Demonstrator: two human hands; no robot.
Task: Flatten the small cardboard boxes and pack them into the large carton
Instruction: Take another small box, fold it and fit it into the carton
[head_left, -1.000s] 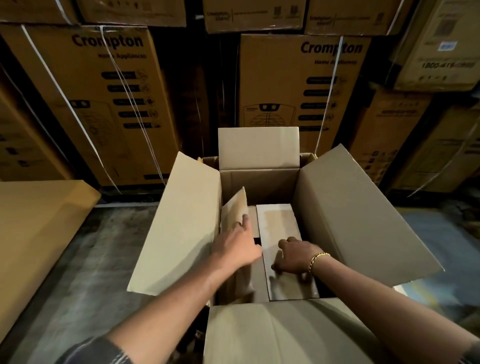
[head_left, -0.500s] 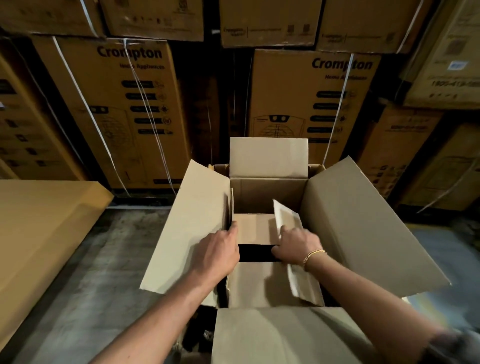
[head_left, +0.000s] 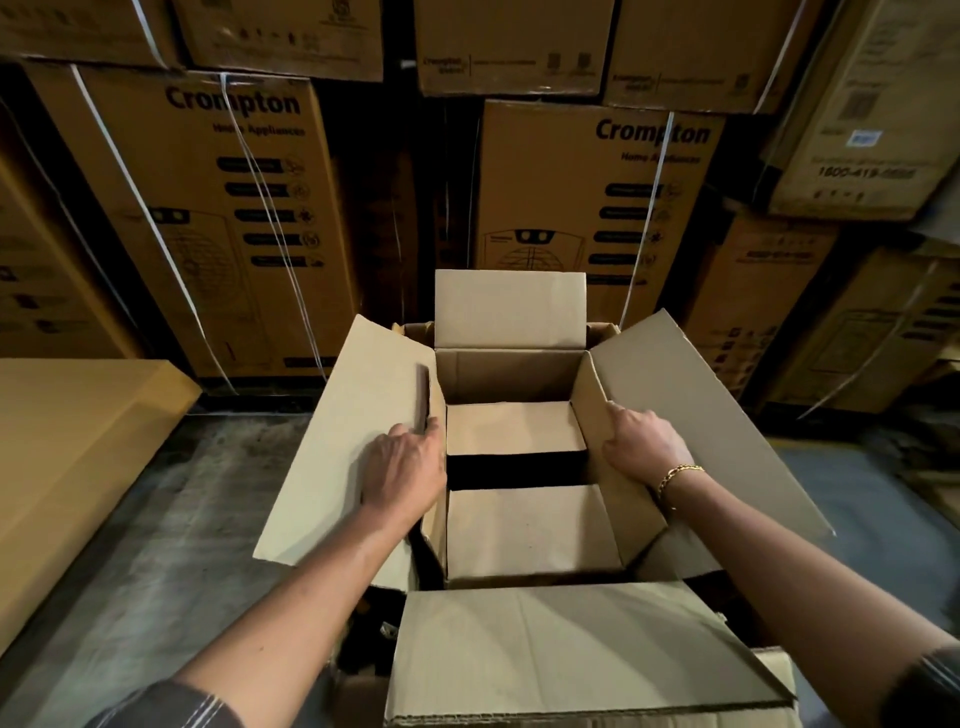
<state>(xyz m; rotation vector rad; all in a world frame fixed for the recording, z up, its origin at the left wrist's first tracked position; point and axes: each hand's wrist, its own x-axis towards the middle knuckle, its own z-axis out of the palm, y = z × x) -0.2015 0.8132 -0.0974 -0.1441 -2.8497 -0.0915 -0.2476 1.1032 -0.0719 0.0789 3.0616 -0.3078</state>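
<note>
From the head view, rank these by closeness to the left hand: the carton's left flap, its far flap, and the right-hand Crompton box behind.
1. left flap, under the left hand.
2. far flap, upright at the carton's back.
3. Crompton box, in the stack behind, to the right.

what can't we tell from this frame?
- Head view: how deep the large carton goes; cardboard pieces cover its bottom.
- What lies in the dark gap between those pieces: shadow.
- Left hand fingertips over the carton edge: hidden.
- Right hand palm contact: hidden by the hand itself.
- Small print on stacked boxes: blurred.
</note>
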